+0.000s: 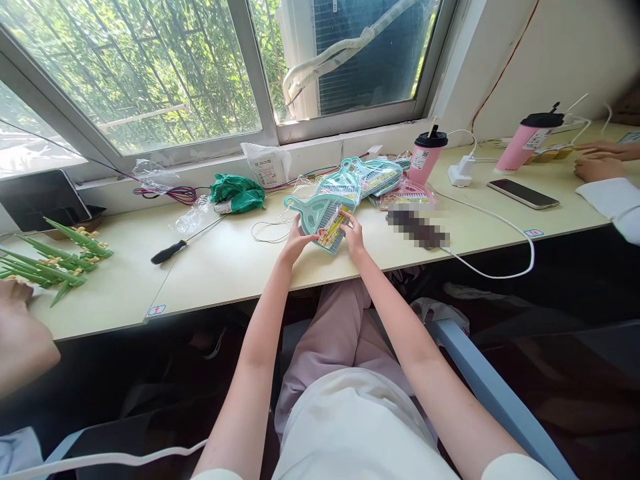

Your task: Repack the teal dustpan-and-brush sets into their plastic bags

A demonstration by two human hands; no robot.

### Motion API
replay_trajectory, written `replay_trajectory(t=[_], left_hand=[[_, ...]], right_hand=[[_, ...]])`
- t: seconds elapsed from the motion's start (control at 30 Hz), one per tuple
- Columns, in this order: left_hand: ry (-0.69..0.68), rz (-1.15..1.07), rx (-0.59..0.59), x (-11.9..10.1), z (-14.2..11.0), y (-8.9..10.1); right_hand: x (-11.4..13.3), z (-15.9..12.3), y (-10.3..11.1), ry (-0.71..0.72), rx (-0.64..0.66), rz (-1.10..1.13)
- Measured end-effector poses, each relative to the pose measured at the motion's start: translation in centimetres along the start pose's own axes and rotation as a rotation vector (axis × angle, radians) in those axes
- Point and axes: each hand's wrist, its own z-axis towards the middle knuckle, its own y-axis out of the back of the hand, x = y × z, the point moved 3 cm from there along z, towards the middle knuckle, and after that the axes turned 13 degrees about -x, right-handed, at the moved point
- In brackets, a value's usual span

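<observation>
My left hand [296,241] and my right hand [353,235] both grip a teal plastic dustpan-and-brush set [320,217] with a colourful label, lying on the cream desk [240,267]. The left fingers clasp its near-left edge, the right fingers pinch the label end. Behind it lies a pile of similar teal and pink packaged sets [375,177].
A pink cup [425,157], a second pink cup [533,140], a phone [523,193], a white charger with cable [460,175], a screwdriver [173,250], a green bag [237,192], green plastic leaves [55,263] and a tablet [43,199] lie about. Other people's hands [597,160] rest at right; another person's arm [20,333] is at left.
</observation>
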Motion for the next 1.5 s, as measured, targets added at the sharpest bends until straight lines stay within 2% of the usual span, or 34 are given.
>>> replay_trajectory(t=[0.33,0.5,0.7,0.87,1.0,1.1,1.23,1.3,1.37,1.5], left_hand=[[-0.008,-0.022,-0.002,0.5,0.3,0.0],[-0.018,-0.003,0.021,0.4,0.2,0.0],[-0.016,-0.032,-0.020,0.4,0.3,-0.1],[-0.045,-0.077,-0.012,-0.1,-0.2,-0.6],[-0.065,-0.094,0.034,0.2,-0.4,-1.3],[0.019,-0.064,0.100,1.2,-0.6,-2.1],[0.190,0.036,0.309,2.6,-1.3,-3.4],[0.210,0.051,0.356,2.8,-1.5,-3.7],[0.162,0.020,0.299,2.5,-1.2,-3.6],[0.022,-0.084,0.112,1.5,-0.4,-2.7]], right_hand=[[0.0,0.1,0.0,-0.080,0.006,0.090],[0.3,-0.2,0.1,-0.065,0.008,0.076],[0.9,-0.4,0.3,-0.008,-0.016,0.092],[1.2,-0.6,0.5,-0.064,-0.018,0.158],[1.0,-0.2,0.6,-0.023,-0.052,0.162],[0.7,0.2,0.6,0.009,-0.071,0.140],[0.6,0.5,0.7,0.012,-0.128,0.125],[0.7,0.4,0.8,0.004,-0.152,0.133],[0.8,0.2,0.8,0.001,-0.160,0.151],[1.1,-0.1,0.7,0.026,-0.112,0.148]])
